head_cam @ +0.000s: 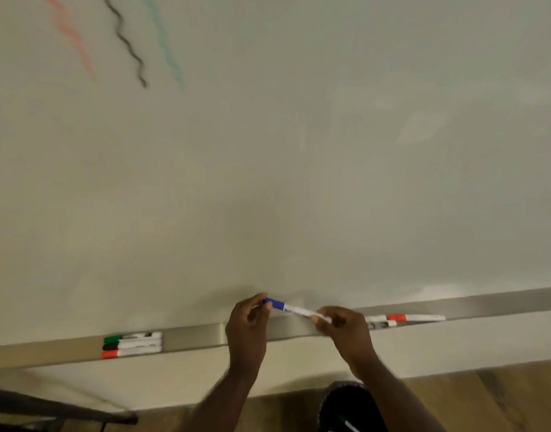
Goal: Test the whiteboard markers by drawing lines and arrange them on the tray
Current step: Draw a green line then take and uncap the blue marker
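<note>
Fingers (265,304) of your left hand (247,325) pinched one blue marker's (291,309) cap; your right hand (342,327) gripped its barrel. Three markers (132,345) lay left on the tray (193,336), two markers (405,319) right.

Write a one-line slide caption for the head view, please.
Both hands, left hand and right hand, hold a blue-capped marker above the tray.

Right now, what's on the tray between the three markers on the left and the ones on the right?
In the head view, only the two hands, left hand and right hand, holding a blue marker over the tray; otherwise that stretch is bare.
</note>
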Available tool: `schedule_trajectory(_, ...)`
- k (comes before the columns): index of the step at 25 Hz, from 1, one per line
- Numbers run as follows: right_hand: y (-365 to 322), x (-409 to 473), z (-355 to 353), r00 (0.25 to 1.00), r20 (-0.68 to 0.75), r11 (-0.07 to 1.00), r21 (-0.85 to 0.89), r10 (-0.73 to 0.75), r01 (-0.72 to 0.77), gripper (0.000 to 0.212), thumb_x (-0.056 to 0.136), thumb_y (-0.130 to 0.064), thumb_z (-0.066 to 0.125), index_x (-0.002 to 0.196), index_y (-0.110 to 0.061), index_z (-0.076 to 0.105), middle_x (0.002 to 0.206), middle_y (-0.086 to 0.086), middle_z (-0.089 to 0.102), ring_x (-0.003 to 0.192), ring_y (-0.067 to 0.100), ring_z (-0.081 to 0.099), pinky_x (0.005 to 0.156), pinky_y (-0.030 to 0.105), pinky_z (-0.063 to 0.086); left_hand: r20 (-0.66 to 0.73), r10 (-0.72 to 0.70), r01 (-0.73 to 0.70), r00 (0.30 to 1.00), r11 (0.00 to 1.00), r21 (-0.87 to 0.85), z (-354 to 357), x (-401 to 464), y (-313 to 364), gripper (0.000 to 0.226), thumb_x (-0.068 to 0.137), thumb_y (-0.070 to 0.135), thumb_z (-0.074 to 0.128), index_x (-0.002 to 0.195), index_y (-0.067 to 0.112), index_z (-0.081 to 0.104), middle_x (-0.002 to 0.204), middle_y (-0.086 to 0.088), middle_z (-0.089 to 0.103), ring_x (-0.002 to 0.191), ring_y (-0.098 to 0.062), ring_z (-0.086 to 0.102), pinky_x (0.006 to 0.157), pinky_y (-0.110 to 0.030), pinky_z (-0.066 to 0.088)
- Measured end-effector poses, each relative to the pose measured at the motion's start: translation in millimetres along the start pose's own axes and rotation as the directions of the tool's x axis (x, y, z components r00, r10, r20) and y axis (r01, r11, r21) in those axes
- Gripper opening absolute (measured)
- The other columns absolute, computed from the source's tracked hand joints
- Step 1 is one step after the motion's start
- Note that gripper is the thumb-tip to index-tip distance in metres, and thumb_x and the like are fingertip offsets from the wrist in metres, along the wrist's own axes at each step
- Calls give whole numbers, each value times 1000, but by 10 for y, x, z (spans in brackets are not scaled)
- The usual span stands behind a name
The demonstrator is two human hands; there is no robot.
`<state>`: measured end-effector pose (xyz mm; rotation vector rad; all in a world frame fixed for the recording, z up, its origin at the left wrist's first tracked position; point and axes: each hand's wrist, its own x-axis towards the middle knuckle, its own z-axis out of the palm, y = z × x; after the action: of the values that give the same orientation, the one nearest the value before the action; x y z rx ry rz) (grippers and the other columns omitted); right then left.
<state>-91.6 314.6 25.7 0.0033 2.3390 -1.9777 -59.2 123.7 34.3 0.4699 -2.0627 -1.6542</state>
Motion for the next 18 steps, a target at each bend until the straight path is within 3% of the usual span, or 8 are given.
schedule_trajectory(4,-349,-228,538,966,258,995,87,16,-40,6,78,-4,77,82,-7,75,63,9,68,53,18,58,47,21,43,27,-137,139,990,961,-240,-631,154,237,14,83,8,71,92,18,73,92,5,75,90,-13,68,77,-17,49)
schedule_trajectory(8,-951,-459,1088,912,395,993,36,-115,109,16,87,-24,67,102,-20,70,80,6,73,50,12,55,48,20,41,135,-78,126,988,907,-401,-1182,329,637,16,83,-3,66,92,8,71,94,-5,75,91,-19,68,70,-17,52)
schedule_trajectory(12,-1620,-660,1508,893,318,935,-48,-320,352,19,95,-39,53,99,-27,67,67,-7,65,56,2,50,58,18,41,211,47,58,976,882,-468,-1633,503,1220,18,90,8,58,105,15,66,94,-1,75,90,-14,70,69,-17,55)
schedule_trajectory(14,-1889,-750,1659,879,272,908,-40,-392,418,25,95,-47,50,93,-27,66,59,-10,56,55,2,47,58,18,39,279,121,34,953,868,-495,-1811,549,1447,25,88,19,55,109,13,65,97,-4,74,94,-17,70,76,-21,56)
schedule_trajectory(16,-2089,-819,1759,885,237,916,72,-400,395,35,89,-54,50,86,-23,66,54,-8,48,49,4,39,50,17,35,357,197,23,913,848,-529,-1945,574,1628,35,86,26,52,115,9,63,104,-8,73,102,-22,68,87,-27,55)
schedule_trajectory(18,-2250,-862,1804,909,268,936,241,-319,257,41,91,-53,50,83,-16,63,54,-5,41,45,8,29,43,19,25,438,217,79,872,822,-564,-2050,607,1757,36,90,27,52,119,6,60,111,-12,70,110,-24,65,92,-29,53)
